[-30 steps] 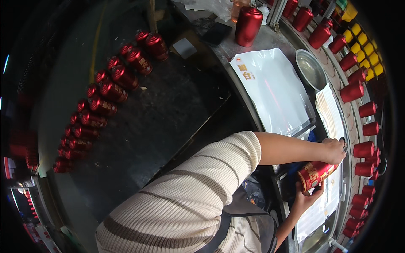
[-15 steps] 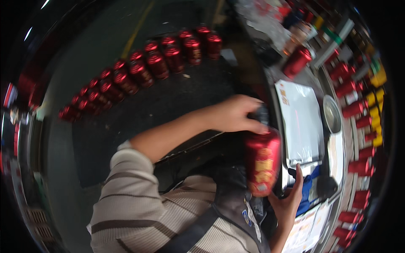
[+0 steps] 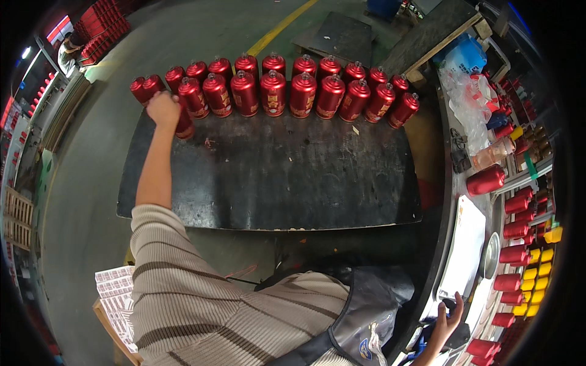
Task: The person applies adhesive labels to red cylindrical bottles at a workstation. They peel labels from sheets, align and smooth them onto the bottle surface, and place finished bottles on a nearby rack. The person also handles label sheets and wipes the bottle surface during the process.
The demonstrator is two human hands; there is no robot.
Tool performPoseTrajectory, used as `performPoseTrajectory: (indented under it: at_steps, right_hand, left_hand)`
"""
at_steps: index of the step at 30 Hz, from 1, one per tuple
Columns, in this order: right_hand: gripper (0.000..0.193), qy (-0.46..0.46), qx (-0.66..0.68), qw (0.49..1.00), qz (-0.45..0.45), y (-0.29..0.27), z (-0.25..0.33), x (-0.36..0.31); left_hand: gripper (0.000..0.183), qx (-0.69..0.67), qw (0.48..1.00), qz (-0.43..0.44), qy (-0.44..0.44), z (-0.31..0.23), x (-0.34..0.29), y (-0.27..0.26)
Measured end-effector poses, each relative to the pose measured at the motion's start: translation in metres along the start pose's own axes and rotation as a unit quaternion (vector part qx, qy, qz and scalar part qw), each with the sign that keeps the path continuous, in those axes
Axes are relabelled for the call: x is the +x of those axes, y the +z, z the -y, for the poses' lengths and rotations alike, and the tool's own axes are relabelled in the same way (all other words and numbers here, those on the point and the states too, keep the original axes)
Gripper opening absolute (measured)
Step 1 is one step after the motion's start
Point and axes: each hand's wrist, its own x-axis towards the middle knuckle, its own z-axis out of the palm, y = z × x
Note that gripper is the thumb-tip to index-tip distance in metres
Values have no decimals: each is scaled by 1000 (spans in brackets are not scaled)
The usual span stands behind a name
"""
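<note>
So the left hand (image 3: 163, 110) is wrapped around a red bottle (image 3: 184, 126), standing upright on the dark board's (image 3: 274, 177) far left. It's just in front of the two-deep row of matching red bottles (image 3: 287, 91) along the back edge.

Upper left, the left hand (image 3: 162, 108) covers most of a red bottle (image 3: 184, 125), grip unclear; lower right, the right hand (image 3: 448, 320) is cut off at the wrist.

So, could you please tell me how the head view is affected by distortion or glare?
Head view: fisheye bends the dark board's edges and blackens the corners; the red bottles show small highlights; the left hand on a bottle looks sharp; the right hand sits near the warped rim.
</note>
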Motion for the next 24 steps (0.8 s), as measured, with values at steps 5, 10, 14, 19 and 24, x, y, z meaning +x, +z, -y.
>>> performPoseTrajectory:
  at_steps: [5,10,14,19,24]
  right_hand:
    - [45,-7,-135,990,-43,-51,-48,7]
    - [46,18,-141,987,-77,-90,-55,-13]
    - [49,53,-76,992,-87,-71,-52,-38]
    - [47,17,-71,985,-158,-33,-48,-56]
    - [46,119,-14,964,-236,-55,20,-95]
  left_hand:
    - [21,1,998,30,-53,53,36,63]
    - [24,-18,993,63,-94,38,39,126]
    - [34,-14,997,61,-38,85,58,179]
    - [52,356,902,7,245,161,130,187]
    - [38,-66,981,-15,-184,-91,44,116]
